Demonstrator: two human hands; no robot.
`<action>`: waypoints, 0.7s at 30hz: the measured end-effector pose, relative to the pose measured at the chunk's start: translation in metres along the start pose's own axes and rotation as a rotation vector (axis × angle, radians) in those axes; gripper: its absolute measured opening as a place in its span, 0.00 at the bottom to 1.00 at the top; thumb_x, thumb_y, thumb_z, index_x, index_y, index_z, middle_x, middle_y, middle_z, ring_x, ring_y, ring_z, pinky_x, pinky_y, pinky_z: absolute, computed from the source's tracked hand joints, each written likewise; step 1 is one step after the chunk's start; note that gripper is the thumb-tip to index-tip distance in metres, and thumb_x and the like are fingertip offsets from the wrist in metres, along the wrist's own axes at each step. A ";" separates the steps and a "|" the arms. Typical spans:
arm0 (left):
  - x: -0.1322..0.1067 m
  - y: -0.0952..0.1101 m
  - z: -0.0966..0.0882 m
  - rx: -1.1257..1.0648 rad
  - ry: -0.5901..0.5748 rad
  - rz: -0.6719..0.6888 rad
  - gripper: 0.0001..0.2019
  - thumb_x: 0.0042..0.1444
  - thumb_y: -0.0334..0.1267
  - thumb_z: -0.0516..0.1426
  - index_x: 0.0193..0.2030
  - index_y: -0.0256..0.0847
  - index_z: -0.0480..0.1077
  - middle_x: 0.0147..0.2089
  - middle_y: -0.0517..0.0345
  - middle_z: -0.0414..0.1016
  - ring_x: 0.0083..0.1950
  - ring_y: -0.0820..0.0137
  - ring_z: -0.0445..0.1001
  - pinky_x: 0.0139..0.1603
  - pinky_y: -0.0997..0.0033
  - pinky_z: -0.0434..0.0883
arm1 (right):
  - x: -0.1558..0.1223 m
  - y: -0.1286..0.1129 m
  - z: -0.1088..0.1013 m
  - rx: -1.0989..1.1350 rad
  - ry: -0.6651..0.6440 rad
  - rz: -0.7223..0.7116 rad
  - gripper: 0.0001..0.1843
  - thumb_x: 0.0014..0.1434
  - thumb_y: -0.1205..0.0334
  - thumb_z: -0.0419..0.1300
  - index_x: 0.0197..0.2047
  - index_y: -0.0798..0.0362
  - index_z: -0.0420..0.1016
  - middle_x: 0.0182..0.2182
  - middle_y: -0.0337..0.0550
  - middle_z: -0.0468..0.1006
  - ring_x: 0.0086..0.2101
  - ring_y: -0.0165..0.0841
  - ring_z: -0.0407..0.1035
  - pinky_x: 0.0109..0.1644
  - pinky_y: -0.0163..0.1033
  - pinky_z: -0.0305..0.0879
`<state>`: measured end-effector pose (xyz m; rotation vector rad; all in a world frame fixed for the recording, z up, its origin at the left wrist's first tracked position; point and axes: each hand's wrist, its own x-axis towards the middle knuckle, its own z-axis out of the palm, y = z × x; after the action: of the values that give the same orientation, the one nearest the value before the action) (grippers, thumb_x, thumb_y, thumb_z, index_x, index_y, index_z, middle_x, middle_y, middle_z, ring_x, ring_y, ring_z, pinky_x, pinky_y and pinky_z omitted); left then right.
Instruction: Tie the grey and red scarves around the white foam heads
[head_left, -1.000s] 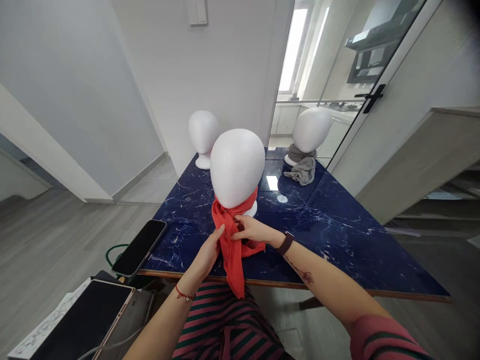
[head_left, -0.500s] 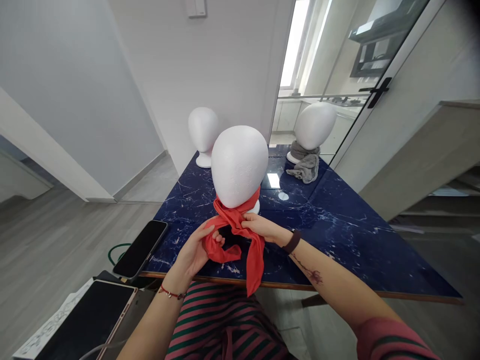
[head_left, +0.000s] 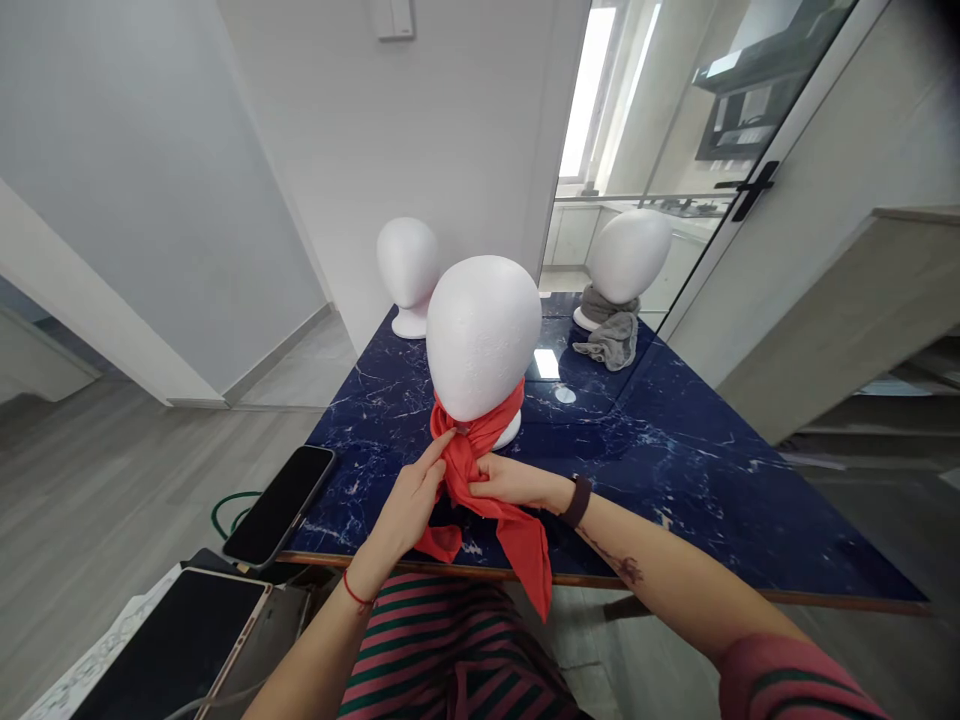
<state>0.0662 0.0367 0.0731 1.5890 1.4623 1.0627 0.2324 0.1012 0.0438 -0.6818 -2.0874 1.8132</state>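
Observation:
A white foam mannequin head (head_left: 482, 335) stands near the front of the dark blue marble table (head_left: 675, 480). A red scarf (head_left: 480, 470) is wrapped round its neck, its two ends hanging over the table edge. My left hand (head_left: 409, 505) pinches the scarf just below the neck, index finger pointing up at the knot. My right hand (head_left: 510, 480) grips the scarf's crossing from the right, fingers closed on the cloth.
A second white head (head_left: 407, 270) stands at the back left. A third head (head_left: 626, 262) with a grey scarf (head_left: 607, 335) stands at the back right. A black phone (head_left: 279, 490) lies on the table's left corner. A tablet (head_left: 169, 650) sits lower left.
My left hand let the looped end drop and moved up to the knot. My right hand pulled the crossing tighter under the neck; the ends now hang lower.

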 end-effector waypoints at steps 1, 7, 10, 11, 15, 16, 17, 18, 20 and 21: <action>0.003 0.002 0.001 0.031 -0.033 0.010 0.21 0.59 0.44 0.46 0.55 0.41 0.68 0.31 0.59 0.76 0.36 0.68 0.72 0.42 0.70 0.67 | 0.000 -0.001 0.004 -0.047 -0.007 -0.033 0.07 0.53 0.64 0.52 0.25 0.56 0.64 0.21 0.33 0.63 0.22 0.22 0.53 0.25 0.29 0.50; 0.026 -0.006 0.006 0.192 -0.163 -0.005 0.16 0.54 0.42 0.52 0.47 0.40 0.71 0.47 0.53 0.76 0.47 0.64 0.73 0.52 0.68 0.65 | -0.002 -0.001 0.022 -0.022 0.023 0.047 0.15 0.60 0.58 0.48 0.24 0.55 0.64 0.17 0.36 0.67 0.18 0.24 0.57 0.24 0.31 0.56; 0.034 -0.017 0.006 0.209 -0.195 -0.023 0.21 0.52 0.34 0.49 0.53 0.39 0.69 0.55 0.51 0.72 0.53 0.65 0.71 0.57 0.68 0.62 | -0.006 -0.005 0.018 0.162 0.042 0.137 0.21 0.62 0.49 0.45 0.29 0.56 0.65 0.16 0.37 0.68 0.16 0.26 0.60 0.22 0.32 0.57; 0.036 -0.019 0.005 0.205 -0.205 -0.033 0.22 0.52 0.33 0.48 0.53 0.39 0.69 0.56 0.51 0.71 0.54 0.65 0.70 0.57 0.67 0.61 | -0.007 -0.008 0.016 0.181 0.087 0.132 0.22 0.62 0.46 0.45 0.29 0.55 0.65 0.15 0.36 0.67 0.16 0.26 0.60 0.21 0.32 0.56; 0.041 -0.025 0.003 0.228 -0.173 -0.050 0.19 0.53 0.33 0.45 0.44 0.38 0.74 0.51 0.50 0.75 0.51 0.64 0.72 0.55 0.66 0.63 | -0.011 -0.018 0.005 0.025 0.096 -0.059 0.19 0.55 0.46 0.57 0.29 0.56 0.67 0.22 0.34 0.67 0.23 0.25 0.59 0.28 0.31 0.58; 0.043 -0.025 0.004 0.237 -0.151 -0.058 0.19 0.53 0.33 0.45 0.41 0.38 0.75 0.48 0.50 0.76 0.49 0.63 0.73 0.54 0.65 0.64 | -0.011 -0.019 0.003 -0.054 0.057 -0.102 0.17 0.53 0.49 0.61 0.29 0.56 0.67 0.24 0.34 0.68 0.25 0.25 0.59 0.31 0.31 0.58; 0.044 -0.025 0.004 0.238 -0.132 -0.071 0.18 0.52 0.34 0.45 0.39 0.38 0.75 0.45 0.50 0.77 0.46 0.63 0.73 0.51 0.65 0.65 | -0.011 -0.018 0.001 -0.140 0.033 -0.125 0.16 0.51 0.51 0.62 0.29 0.56 0.68 0.25 0.34 0.68 0.27 0.25 0.60 0.32 0.31 0.58; 0.045 -0.025 0.005 0.220 -0.120 -0.091 0.17 0.52 0.34 0.45 0.37 0.37 0.75 0.42 0.50 0.78 0.43 0.63 0.74 0.48 0.66 0.66 | -0.011 -0.015 0.000 -0.227 0.043 -0.130 0.14 0.51 0.53 0.63 0.28 0.56 0.68 0.25 0.34 0.68 0.27 0.26 0.60 0.33 0.31 0.58; 0.046 -0.023 0.007 0.107 -0.110 -0.129 0.15 0.50 0.35 0.46 0.34 0.37 0.74 0.38 0.52 0.78 0.39 0.64 0.73 0.43 0.68 0.67 | -0.009 -0.008 -0.001 -0.416 0.163 -0.103 0.12 0.52 0.56 0.61 0.26 0.56 0.69 0.24 0.36 0.69 0.26 0.26 0.60 0.32 0.32 0.56; 0.047 -0.021 0.008 0.013 -0.110 -0.142 0.14 0.49 0.35 0.47 0.33 0.37 0.73 0.36 0.53 0.78 0.39 0.65 0.73 0.42 0.69 0.67 | -0.008 -0.004 -0.002 -0.508 0.249 -0.076 0.13 0.53 0.57 0.61 0.24 0.57 0.69 0.23 0.37 0.69 0.25 0.26 0.59 0.31 0.32 0.55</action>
<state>0.0659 0.0855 0.0556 1.5034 1.4861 0.8733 0.2393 0.0983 0.0485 -0.8816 -2.3685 1.0879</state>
